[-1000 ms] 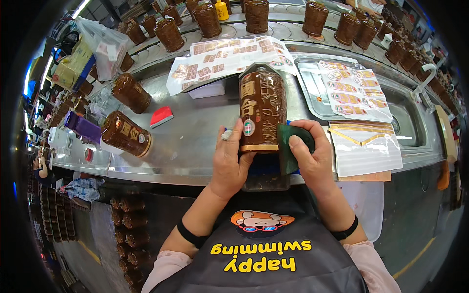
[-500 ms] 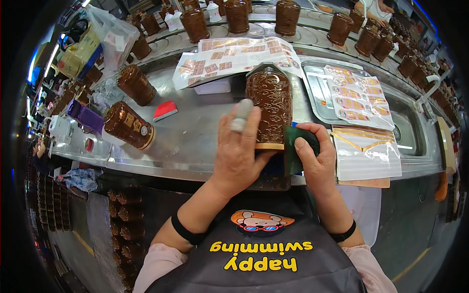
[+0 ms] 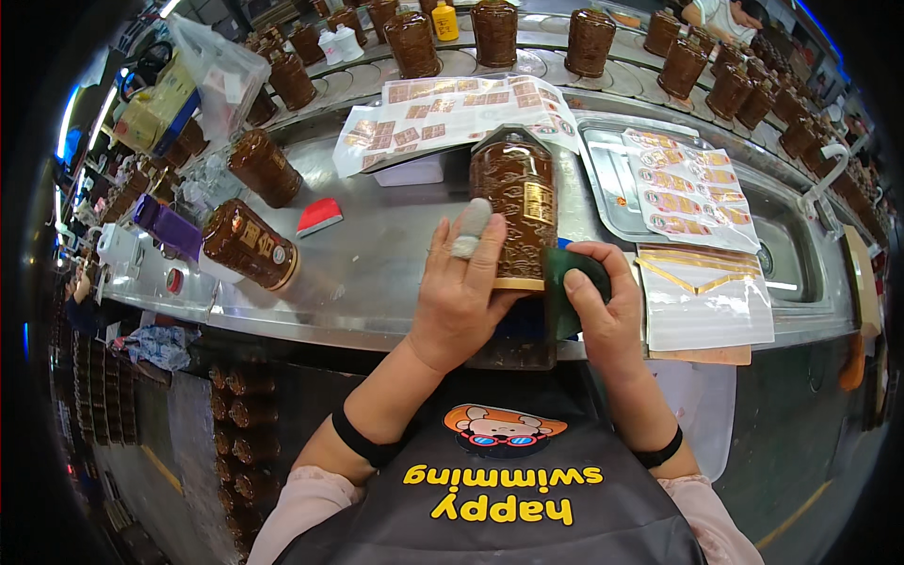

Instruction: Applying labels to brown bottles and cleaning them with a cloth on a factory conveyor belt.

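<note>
Bottle (image 3: 513,174) had turned under the left hand (image 3: 460,306), gold panel (image 3: 540,202) right of its grasping fingers, apparently presenting another face near the green scraper (image 3: 561,306) the right hand (image 3: 610,306) pinched.

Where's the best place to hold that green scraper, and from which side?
Take the green scraper from the right, probably by its rounded side, as the right hand does, since its straight left edge faces the brown bottle.
</note>
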`<state>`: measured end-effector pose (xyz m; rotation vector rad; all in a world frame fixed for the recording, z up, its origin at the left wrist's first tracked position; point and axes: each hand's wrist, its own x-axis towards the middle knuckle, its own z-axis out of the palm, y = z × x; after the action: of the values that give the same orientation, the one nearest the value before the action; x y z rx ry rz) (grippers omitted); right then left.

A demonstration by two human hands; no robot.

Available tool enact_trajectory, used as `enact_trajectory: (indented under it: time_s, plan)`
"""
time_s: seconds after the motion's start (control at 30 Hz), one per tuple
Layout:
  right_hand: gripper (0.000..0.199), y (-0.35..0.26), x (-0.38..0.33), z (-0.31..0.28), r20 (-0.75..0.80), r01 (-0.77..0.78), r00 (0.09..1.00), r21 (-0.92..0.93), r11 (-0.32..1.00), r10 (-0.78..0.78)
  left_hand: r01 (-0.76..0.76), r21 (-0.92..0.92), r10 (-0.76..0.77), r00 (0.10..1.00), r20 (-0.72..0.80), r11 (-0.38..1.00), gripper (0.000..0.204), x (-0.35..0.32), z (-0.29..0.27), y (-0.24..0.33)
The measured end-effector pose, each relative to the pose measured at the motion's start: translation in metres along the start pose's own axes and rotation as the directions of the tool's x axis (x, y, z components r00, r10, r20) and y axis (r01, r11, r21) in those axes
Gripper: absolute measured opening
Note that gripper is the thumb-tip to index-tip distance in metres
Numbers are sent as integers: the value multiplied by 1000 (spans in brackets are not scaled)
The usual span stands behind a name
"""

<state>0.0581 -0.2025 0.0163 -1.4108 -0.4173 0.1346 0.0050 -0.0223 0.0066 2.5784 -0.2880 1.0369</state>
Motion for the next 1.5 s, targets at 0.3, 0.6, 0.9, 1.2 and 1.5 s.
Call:
enact_trajectory:
  time_s: [0.3,0.6,0.9,1.2,1.5]
  plan:
    - [25,14,-3,-19,56,-70,996,-27,997,71,197,-203,-196,980,26,959,61,-23,7,-6]
    - [25,0,5,-10,129,-26,991,-50,998,32,277,-200,-259,959,112,940,67,-32,9,-12]
    - [25,6,6,-22,195,-219,961,89,972,198,184,-22,-183,982,47,983,71,-12,6,-3]
    - [23,12,4,-27,100,-84,989,-200,976,106,288,-138,-278,957,87,948,69,-22,4,-4]
    - [19,10,9,-37,-41,-92,995,73,993,96,-326,38,328,944,-36,944,27,0,-9,19]
